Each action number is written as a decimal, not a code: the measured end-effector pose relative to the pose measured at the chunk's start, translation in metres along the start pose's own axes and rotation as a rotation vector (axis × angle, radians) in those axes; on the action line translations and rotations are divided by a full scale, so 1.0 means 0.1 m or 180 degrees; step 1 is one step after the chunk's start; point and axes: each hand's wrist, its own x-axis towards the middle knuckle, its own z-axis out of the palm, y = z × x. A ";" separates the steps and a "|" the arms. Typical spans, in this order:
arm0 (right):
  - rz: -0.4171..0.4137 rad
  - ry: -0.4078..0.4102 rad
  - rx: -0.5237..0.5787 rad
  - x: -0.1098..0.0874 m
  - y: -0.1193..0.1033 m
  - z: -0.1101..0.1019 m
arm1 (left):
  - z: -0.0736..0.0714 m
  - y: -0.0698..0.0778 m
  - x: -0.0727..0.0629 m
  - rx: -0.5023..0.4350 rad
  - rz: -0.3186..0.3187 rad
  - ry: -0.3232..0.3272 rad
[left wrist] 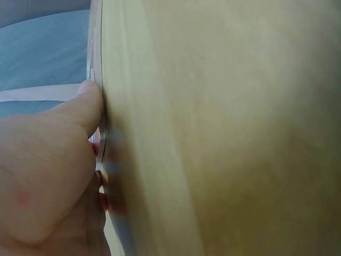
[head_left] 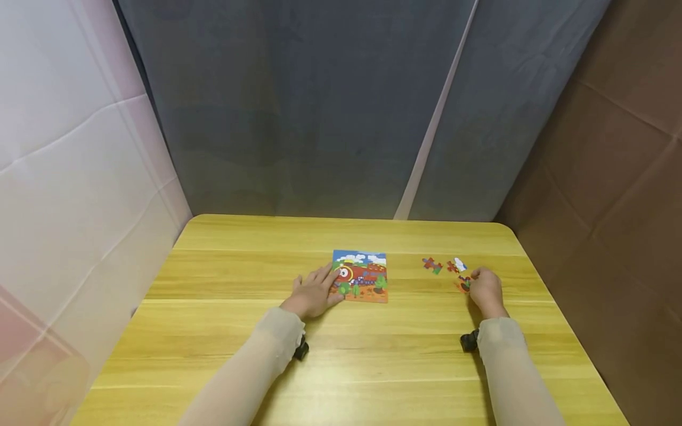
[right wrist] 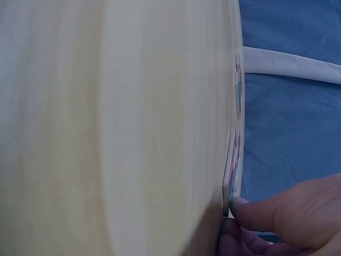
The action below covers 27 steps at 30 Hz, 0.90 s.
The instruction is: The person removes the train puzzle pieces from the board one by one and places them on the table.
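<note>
A jigsaw puzzle (head_left: 367, 275) with a red train picture lies flat on the wooden table. My left hand (head_left: 314, 291) rests on its left edge, fingers spread and fairly straight; in the left wrist view the thumb (left wrist: 88, 104) lies along the edge. Over to the right, my right hand (head_left: 486, 289) pinches the edge of a loose orange and green puzzle piece (head_left: 463, 284) between thumb and fingers. In the right wrist view that piece (right wrist: 229, 170) sits at table level, and the curled fingers are partly hidden below the thumb.
Two more loose pieces lie just beyond the right hand: a red and purple piece (head_left: 433, 265) and a red piece with white and blue (head_left: 456, 265). The yellow wood-grain table (head_left: 373, 367) meets a grey curtain (head_left: 330, 118) behind, with cloths at both sides.
</note>
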 end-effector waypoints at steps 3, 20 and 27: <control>-0.0050 0.0027 0.0007 0.00 0.02 0.01 | 0.02 -0.01 0.00 -0.0017 0.0000 0.0031; -0.0067 0.0165 0.0032 -0.04 0.00 0.02 | 0.00 0.02 0.00 0.0019 0.0056 0.0099; -0.0517 0.0424 0.0304 -0.06 -0.26 0.11 | -0.01 0.01 -0.03 0.0011 0.0079 0.0091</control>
